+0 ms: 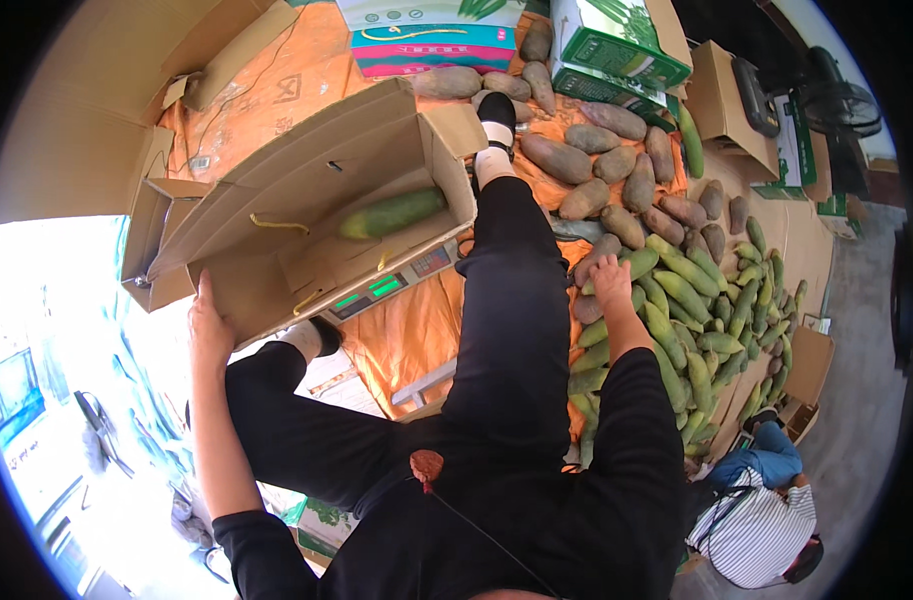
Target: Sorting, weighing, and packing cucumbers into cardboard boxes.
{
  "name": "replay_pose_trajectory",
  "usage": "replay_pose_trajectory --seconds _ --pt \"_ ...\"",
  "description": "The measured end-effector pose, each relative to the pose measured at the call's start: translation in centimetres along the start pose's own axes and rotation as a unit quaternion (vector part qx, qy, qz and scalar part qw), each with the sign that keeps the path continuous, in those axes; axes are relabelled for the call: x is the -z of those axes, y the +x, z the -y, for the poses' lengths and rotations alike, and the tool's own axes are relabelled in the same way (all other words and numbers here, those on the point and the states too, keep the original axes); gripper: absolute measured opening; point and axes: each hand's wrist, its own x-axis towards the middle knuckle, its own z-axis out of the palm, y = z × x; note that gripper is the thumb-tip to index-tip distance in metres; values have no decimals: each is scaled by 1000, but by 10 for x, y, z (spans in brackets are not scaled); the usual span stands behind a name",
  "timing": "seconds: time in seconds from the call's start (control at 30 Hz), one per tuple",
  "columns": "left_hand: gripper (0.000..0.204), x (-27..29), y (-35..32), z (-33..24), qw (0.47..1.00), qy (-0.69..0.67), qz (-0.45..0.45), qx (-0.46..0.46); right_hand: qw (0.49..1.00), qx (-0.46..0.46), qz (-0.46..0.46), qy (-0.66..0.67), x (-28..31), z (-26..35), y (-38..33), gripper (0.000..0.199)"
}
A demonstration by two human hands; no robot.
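Note:
My left hand (209,322) grips the near left wall of an open cardboard box (307,170), with the rest of its fingers hidden behind the wall. One long green radish (393,213) lies inside at the box's right end, and yellow cords poke through the walls. Beneath the box is a scale (387,287) with lit green digits. To the right, my right hand (610,283) reaches onto a heap of green radishes (682,290), fingers slightly apart at the heap's left edge. It touches the vegetables there, beside a brown-skinned root (595,258), and I see nothing lifted in it.
Several brown-skinned roots (557,158) lie on orange sheeting (267,110) beyond my right leg. Printed cartons (617,50) stand at the far side, near a black fan (842,105). Another person (757,520) in a striped top bends down at the lower right.

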Motion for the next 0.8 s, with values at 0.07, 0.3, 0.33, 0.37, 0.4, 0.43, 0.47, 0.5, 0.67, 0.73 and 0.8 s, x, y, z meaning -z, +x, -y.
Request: replay_pose_trajectory --seconds 0.07,0.3,0.33,0.37,0.4,0.43,0.47,0.5,0.67,0.73,0.8 --pt "71 0 -1 0 1000 -12 -5 -2 1000 10 -3 -12 -6 1 3 21" --pt "70 5 -5 -4 1000 -2 -15 -3 998 -45 -28 19 21 6 -5 28" --pt "70 5 -5 -4 1000 2 -15 -5 990 -84 -75 80 25 3 -6 30" --pt "68 4 -4 -3 1000 0 -12 -3 975 -121 -122 142 30 -1 -8 34" --pt "68 6 -4 -5 1000 -2 -14 2 975 -117 -125 140 37 -5 -10 34" --pt "66 9 -5 -11 1000 4 0 11 944 -160 -174 230 44 -9 -14 39" --pt "64 11 -7 -11 1000 9 13 19 900 -200 -220 319 51 -14 -18 45" --pt "61 4 -8 -3 1000 -1 -24 -9 879 -204 -249 352 55 -21 -22 45" --pt "61 5 -6 -1 1000 2 -18 -12 637 -119 -328 687 70 -56 -36 37" --pt "60 5 -6 -1 1000 0 -19 -18 547 -63 -373 747 125 -61 -59 33" --pt "60 4 -6 0 999 23 -25 -28 540 -32 -385 748 196 -56 -90 34"
